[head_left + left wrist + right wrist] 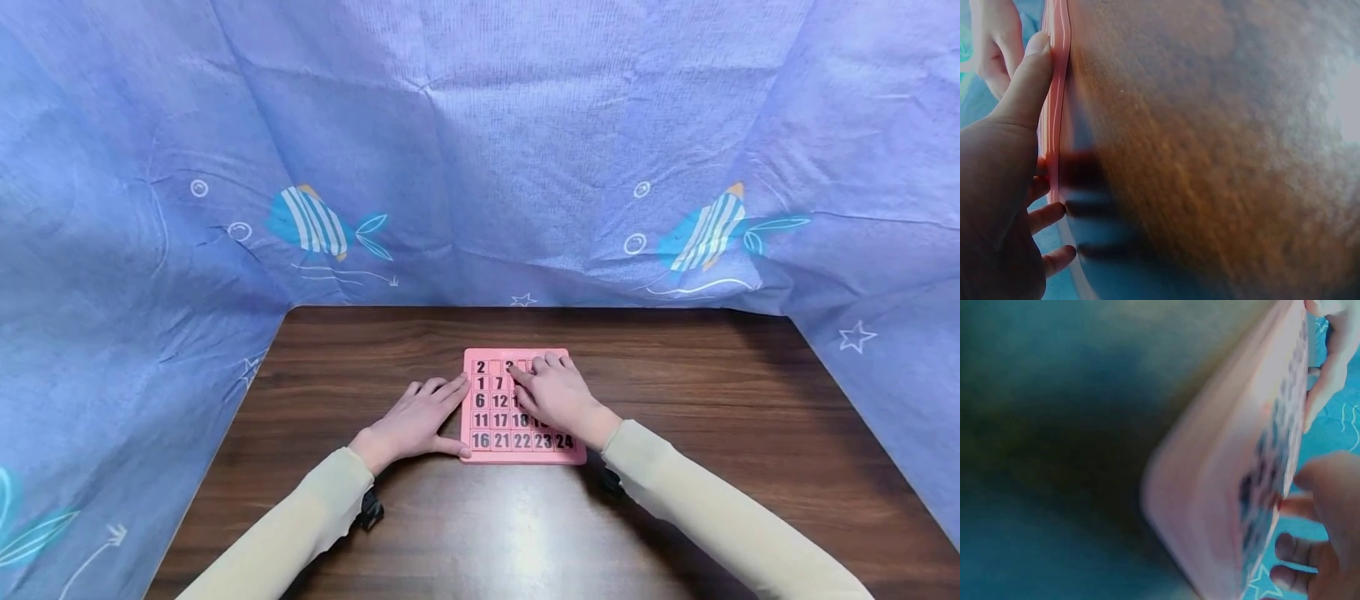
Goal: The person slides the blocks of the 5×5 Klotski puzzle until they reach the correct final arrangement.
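Observation:
A pink number slide puzzle [525, 457] with black numerals lies flat on the table. My left hand [412, 423] rests against its left edge, with the thumb near the lower left corner. The fingers are spread towards the upper left edge. In the left wrist view the left thumb [1030, 81] lies along the pink side of the puzzle. My right hand [561, 393] is over the upper right of the board. One of its fingers touches near the tile numbered 3 [508, 365] in the top row. That hand hides several tiles at the right.
The brown wooden table [337, 350] surrounds the puzzle, with a glare spot in front of it. A blue fabric curtain [487, 167] with printed fish hangs behind and at both sides. A small black device [371, 509] sits under the left wrist.

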A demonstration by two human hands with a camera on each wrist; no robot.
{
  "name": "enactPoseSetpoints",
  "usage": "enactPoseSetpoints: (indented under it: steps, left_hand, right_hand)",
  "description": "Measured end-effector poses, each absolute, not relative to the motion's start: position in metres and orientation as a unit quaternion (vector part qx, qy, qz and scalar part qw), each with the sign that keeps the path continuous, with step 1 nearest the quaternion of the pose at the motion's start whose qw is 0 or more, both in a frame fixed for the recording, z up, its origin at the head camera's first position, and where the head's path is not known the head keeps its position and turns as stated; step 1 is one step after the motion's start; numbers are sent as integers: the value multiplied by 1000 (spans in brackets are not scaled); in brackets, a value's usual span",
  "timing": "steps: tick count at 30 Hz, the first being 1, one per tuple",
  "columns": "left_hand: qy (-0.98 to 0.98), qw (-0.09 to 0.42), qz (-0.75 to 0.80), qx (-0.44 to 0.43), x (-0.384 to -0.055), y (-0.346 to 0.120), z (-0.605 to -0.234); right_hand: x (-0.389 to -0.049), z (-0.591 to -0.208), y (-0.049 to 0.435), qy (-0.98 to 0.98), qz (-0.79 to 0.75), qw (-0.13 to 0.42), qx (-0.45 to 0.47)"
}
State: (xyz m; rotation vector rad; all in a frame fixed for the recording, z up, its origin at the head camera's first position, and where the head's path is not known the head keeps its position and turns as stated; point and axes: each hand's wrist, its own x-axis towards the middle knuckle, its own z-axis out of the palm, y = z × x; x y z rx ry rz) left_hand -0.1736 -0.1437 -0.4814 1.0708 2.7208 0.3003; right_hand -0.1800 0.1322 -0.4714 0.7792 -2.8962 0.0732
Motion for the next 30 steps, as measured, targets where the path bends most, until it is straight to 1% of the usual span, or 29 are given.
enactPoseSetpoints:
  steps: [4, 9, 17, 23, 30]
  left_hand:
    - [921, 93, 96, 367, -174, -145, -479]
    - [919, 86, 101, 371, -172, -146, -479]
    - [916, 83, 106, 378, -169, -147, -479]
    - [916, 81, 107, 379, -169, -147, -480]
    - [917, 84, 105, 375, -169, -147, -480]
  right_hand:
    - [-177, -470, 131, -968, 19, 89, 233]
    - [-177, -466, 121, -965, 30, 102, 239]
    - [-181, -465, 102, -952, 16, 52, 300]
    - [-182, -463, 96, -954, 5, 28, 300]
    - [-176, -457, 100, -964, -7, 42, 262]
